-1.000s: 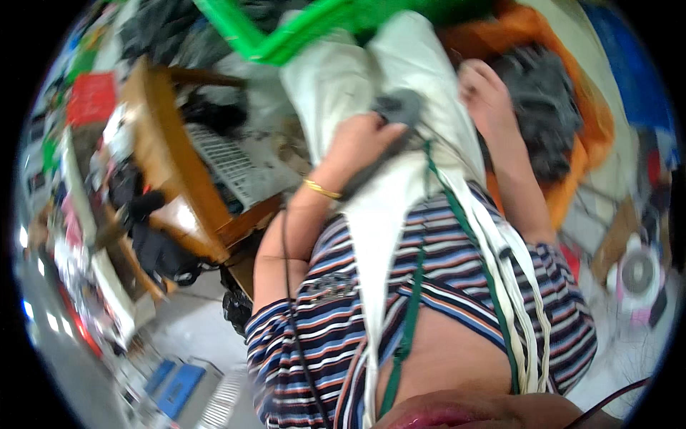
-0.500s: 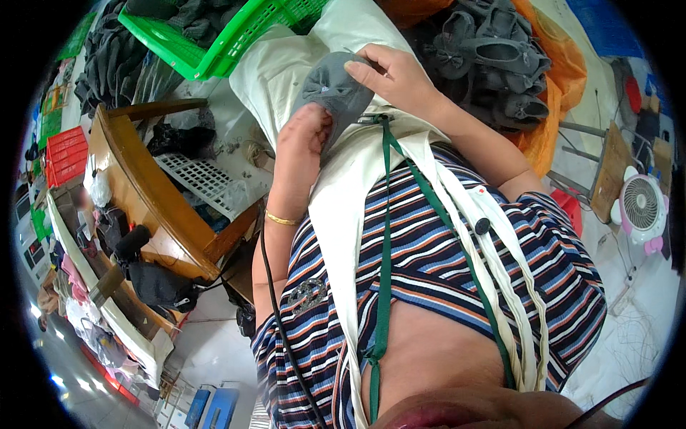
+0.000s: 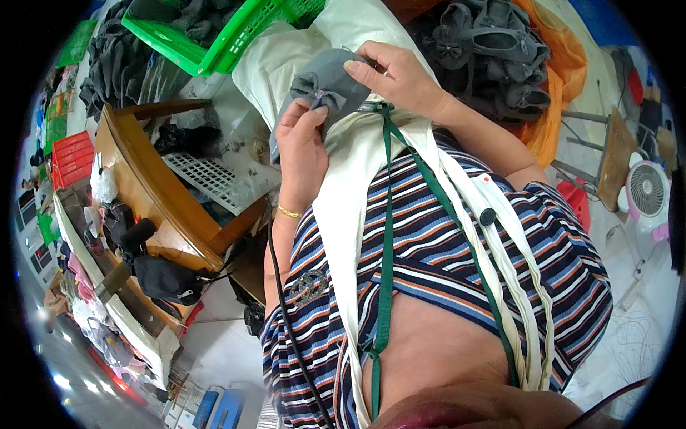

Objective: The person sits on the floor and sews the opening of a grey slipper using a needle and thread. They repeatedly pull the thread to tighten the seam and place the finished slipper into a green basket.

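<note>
A grey fabric shoe (image 3: 344, 77) with a bow (image 3: 318, 91) on its front lies over my lap, above the white apron (image 3: 339, 179). My left hand (image 3: 301, 136) is closed on the shoe, its thumb and fingertips pinching the lower edge of the bow. A small shiny spot shows at the bow's centre. At the shoe's upper right end, my right hand (image 3: 400, 77) grips the edge between thumb and fingers. A thin pale sliver sticks out near those fingertips, too small to name. The shoe's underside is hidden.
Dark grey shoes (image 3: 493, 43) are heaped in an orange sack (image 3: 568, 68) at the far right. A green plastic basket (image 3: 214, 57) holding dark items stands at far left. Beside me on the left is a wooden chair (image 3: 136, 182); a fan (image 3: 645, 187) stands at right.
My left fingers have gone from curled over the shoe to pinching the bow, which now shows more fully. The right hand keeps its grip almost unmoved.
</note>
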{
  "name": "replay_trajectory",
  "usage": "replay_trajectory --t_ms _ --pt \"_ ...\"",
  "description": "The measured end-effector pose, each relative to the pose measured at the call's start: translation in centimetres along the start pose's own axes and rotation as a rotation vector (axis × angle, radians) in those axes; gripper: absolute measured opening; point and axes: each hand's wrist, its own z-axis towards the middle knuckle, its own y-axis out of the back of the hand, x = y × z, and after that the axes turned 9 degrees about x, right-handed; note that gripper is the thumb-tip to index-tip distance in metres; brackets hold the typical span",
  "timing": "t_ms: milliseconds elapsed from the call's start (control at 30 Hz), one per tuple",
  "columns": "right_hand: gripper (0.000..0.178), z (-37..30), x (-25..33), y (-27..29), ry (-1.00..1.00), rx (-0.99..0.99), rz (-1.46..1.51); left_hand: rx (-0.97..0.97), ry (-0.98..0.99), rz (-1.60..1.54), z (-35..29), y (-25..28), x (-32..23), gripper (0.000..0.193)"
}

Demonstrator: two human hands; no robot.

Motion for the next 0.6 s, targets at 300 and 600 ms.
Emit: replay_trajectory --t_ms 300,600 --pt "0.039 -1.5 -1.3 -0.7 0.174 -0.009 -0.016 -0.192 -0.097 0.557 -0.7 -0.3 1.6 0.01" --pt "0.048 -4.3 -3.1 4.3 -0.119 0.005 0.148 0.11 -0.128 0.806 2.0 -4.2 1.9 0.017"
